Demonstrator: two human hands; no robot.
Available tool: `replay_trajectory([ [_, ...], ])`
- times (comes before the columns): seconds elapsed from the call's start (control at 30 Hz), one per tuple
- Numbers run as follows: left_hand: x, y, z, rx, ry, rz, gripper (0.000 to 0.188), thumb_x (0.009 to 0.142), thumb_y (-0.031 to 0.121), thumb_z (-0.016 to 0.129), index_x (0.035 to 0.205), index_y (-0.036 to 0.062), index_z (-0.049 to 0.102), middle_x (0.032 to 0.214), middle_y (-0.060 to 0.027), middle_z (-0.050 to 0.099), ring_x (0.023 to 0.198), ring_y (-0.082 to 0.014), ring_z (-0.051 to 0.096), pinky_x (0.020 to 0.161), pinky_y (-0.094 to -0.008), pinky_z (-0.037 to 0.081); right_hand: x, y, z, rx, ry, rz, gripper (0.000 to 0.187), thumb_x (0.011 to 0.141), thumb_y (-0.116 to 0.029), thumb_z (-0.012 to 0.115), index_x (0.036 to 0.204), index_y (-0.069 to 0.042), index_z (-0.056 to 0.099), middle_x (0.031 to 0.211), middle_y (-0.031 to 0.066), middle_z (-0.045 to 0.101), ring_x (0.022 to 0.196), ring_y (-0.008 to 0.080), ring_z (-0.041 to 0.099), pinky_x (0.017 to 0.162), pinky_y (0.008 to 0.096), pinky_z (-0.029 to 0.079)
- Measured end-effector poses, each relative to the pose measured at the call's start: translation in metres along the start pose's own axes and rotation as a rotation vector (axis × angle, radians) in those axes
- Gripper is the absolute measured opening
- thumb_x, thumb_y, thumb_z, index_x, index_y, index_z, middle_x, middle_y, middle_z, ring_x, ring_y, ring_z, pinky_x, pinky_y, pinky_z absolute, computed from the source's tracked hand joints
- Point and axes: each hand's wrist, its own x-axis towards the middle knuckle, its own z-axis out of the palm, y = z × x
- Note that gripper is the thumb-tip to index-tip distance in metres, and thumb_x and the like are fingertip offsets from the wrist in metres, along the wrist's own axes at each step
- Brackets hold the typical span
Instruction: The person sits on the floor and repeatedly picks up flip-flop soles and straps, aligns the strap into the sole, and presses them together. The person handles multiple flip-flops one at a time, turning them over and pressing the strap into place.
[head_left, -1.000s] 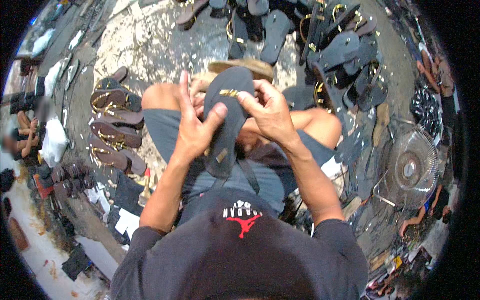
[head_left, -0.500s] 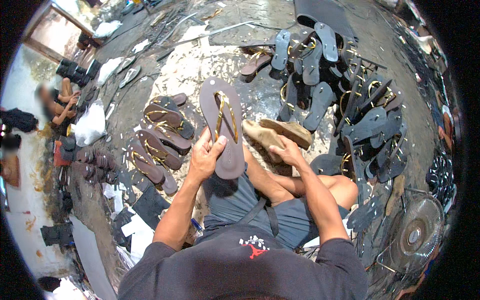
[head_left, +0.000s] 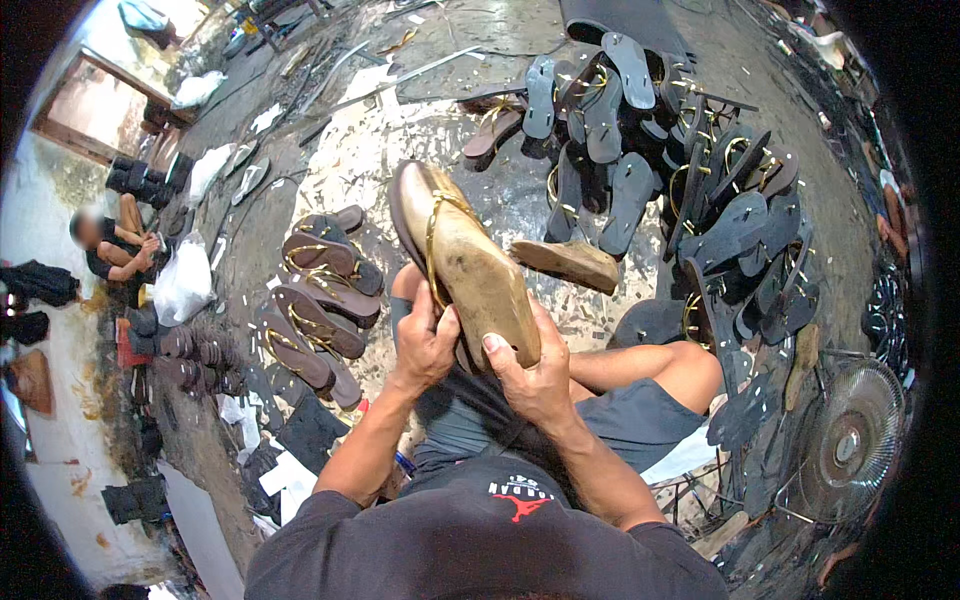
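Observation:
A tan shoe last (head_left: pixel 472 265) lies over the sole of a brown flip-flop (head_left: pixel 405 205), its toe end under the gold strap. My left hand (head_left: pixel 428 345) is closed on the flip-flop's side, fingers by the strap's lower left end. My right hand (head_left: pixel 535 370) grips the last's heel end, thumb on top. Most of the sole is hidden beneath the last. Just right of them, a second tan last (head_left: pixel 568 262) rests on the floor.
Finished-looking brown flip-flops with gold straps (head_left: pixel 325 320) lie to the left. A pile of dark soles and sandals (head_left: pixel 725 230) stands at the right. A fan (head_left: pixel 845 445) is at the lower right. Another person (head_left: pixel 125 245) sits at far left.
The last in my right hand has come left onto the flip-flop and now sits under its strap. The flip-flop has tilted, and the second last stays on the floor.

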Motion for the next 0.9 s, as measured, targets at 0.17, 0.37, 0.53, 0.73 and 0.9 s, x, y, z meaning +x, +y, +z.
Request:
replay_trajectory([
  [0.17, 0.095, 0.003, -0.041, -1.381, 0.273, -0.124, 0.068, 0.105, 0.057, 0.035, 0.15, 0.0051, 0.041, 0.15, -0.0205, 0.047, 0.138, -0.0345, 0.047, 0.113, -0.0457, 0.041, -0.003, -0.006, 0.001, -0.18, 0.031, -0.288, 0.058, 0.085, -0.018, 0.077, 0.132, 0.008, 0.056, 0.119, 0.0247, 0.063, 0.108, 0.0382, 0.062, 0.096, 0.0431, 0.049],
  [0.37, 0.107, 0.05, -0.033, -1.466, 0.194, -0.047, 0.049, 0.11, 0.048, 0.028, 0.14, 0.0133, 0.044, 0.138, -0.0171, 0.056, 0.127, -0.0355, 0.055, 0.108, -0.0483, 0.045, -0.007, 0.005, 0.013, -0.201, 0.087, -0.534, 0.072, 0.079, -0.016, 0.083, 0.14, 0.001, 0.05, 0.13, 0.0202, 0.059, 0.114, 0.035, 0.055, 0.1, 0.0462, 0.043],
  [0.53, 0.032, 0.044, 0.003, -0.832, 0.124, -0.29, 0.104, 0.091, 0.044, 0.069, 0.16, 0.0104, -0.001, 0.148, -0.0186, 0.038, 0.132, -0.0316, 0.046, 0.111, -0.0435, 0.041, -0.003, 0.011, 0.003, -0.492, -0.027, -0.469, 0.083, 0.075, -0.024, 0.087, 0.147, -0.011, 0.047, 0.138, 0.0233, 0.05, 0.119, 0.0389, 0.05, 0.101, 0.0492, 0.04],
  [0.73, -0.029, 0.085, -0.013, -1.133, -0.004, -0.604, 0.122, 0.074, 0.036, 0.079, 0.161, 0.0104, -0.003, 0.154, -0.019, 0.031, 0.137, -0.0334, 0.043, 0.114, -0.0455, 0.038, -0.025, -0.015, -0.069, -0.002, -0.161, 0.04, 0.067, 0.097, -0.056, 0.059, 0.132, 0.002, 0.054, 0.121, 0.0158, 0.059, 0.108, 0.0231, 0.057, 0.098, 0.0376, 0.045],
  [0.9, -0.074, 0.11, -0.031, -1.214, -0.043, -0.815, 0.135, 0.063, 0.046, 0.082, 0.161, 0.009, -0.003, 0.154, -0.0189, 0.032, 0.141, -0.0334, 0.039, 0.118, -0.0456, 0.033, -0.065, -0.025, -0.049, 0.572, -0.43, 0.689, 0.05, 0.105, -0.05, 0.049, 0.102, -0.004, 0.068, 0.087, -0.0007, 0.062, 0.079, 0.009, 0.054, 0.072, 0.0262, 0.046],
])
